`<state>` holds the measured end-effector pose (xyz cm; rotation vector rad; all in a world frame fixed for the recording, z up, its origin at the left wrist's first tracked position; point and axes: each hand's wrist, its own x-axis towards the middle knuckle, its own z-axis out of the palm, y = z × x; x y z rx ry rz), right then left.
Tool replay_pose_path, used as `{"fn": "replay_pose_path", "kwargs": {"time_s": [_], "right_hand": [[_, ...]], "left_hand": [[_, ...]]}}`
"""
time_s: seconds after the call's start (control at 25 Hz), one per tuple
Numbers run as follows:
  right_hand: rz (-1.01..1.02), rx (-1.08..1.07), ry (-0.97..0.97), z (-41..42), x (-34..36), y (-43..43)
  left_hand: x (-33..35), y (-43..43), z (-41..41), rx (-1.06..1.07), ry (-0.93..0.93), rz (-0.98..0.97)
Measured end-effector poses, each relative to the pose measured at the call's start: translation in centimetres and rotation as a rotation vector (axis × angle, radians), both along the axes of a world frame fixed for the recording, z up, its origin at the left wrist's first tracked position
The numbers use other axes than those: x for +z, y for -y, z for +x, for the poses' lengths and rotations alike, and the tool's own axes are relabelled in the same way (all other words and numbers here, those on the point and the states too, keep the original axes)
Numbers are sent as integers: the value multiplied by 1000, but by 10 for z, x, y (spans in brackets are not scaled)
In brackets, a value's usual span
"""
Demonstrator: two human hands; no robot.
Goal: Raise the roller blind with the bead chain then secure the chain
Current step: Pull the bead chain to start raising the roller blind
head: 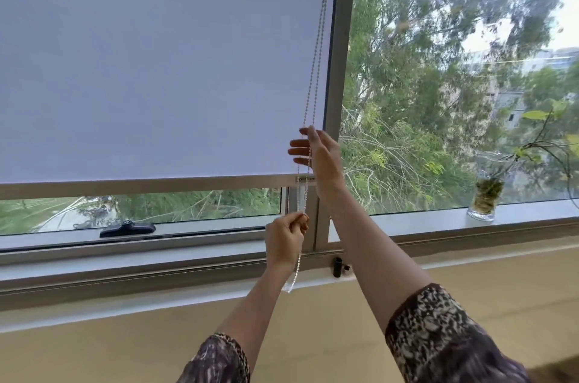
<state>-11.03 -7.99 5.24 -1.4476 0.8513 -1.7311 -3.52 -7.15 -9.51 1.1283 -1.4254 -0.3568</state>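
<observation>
Chain (316, 47) hangs as doubled loop along blind (156, 69) right edge, long axis near vertical, slack tail below sill (407, 226) edge. Left hand (286, 240) clamped on chain low, near sill. Right hand (313, 147) higher, thumb and forefinger pinch one strand, other fingers spread. Blind mostly down, bottom bar just above lower frame. Judgement: pull same strand straight down, hand over hand, strands untangled; cleat (337, 266) at sill awaits chain.

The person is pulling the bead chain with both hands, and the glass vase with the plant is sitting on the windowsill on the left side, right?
Not quite. Both hands, the left hand and the right hand, are on the bead chain, but the head view shows the glass vase with the plant on the windowsill on the right side, not the left.
</observation>
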Motion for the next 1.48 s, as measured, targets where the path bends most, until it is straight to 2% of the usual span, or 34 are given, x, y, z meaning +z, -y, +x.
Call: {"fn": "replay_pose_path", "kwargs": {"time_s": [0.16,0.28,0.56,0.68,0.88,1.0,1.12,1.2,1.32,1.48], "right_hand": [[-92,-118,36,10,6,2],[-123,-218,-32,11,-20,2],[-143,-347,-246,11,-71,-3],[-124,-374,-323,2,-84,-3],[-13,-393,-461,-8,-114,-8],[22,-389,-470,-7,-134,-15],[45,-412,-545,-6,-146,-17],[48,-393,-587,-8,-150,-16],[126,-295,-650,-8,-149,-13],[257,-124,-657,-15,-144,-8]], "left_hand": [[-17,-1,2,4,51,47],[-30,-1,7,-21,166,81],[-28,4,15,-205,314,302],[-2,7,18,-205,211,308],[62,5,11,-265,-270,130],[86,2,1,-343,-404,37],[100,1,-9,-373,-425,-34],[101,2,-12,-294,-393,-51],[91,6,-14,-160,-314,-69],[69,8,-10,-103,-196,-80]]}}
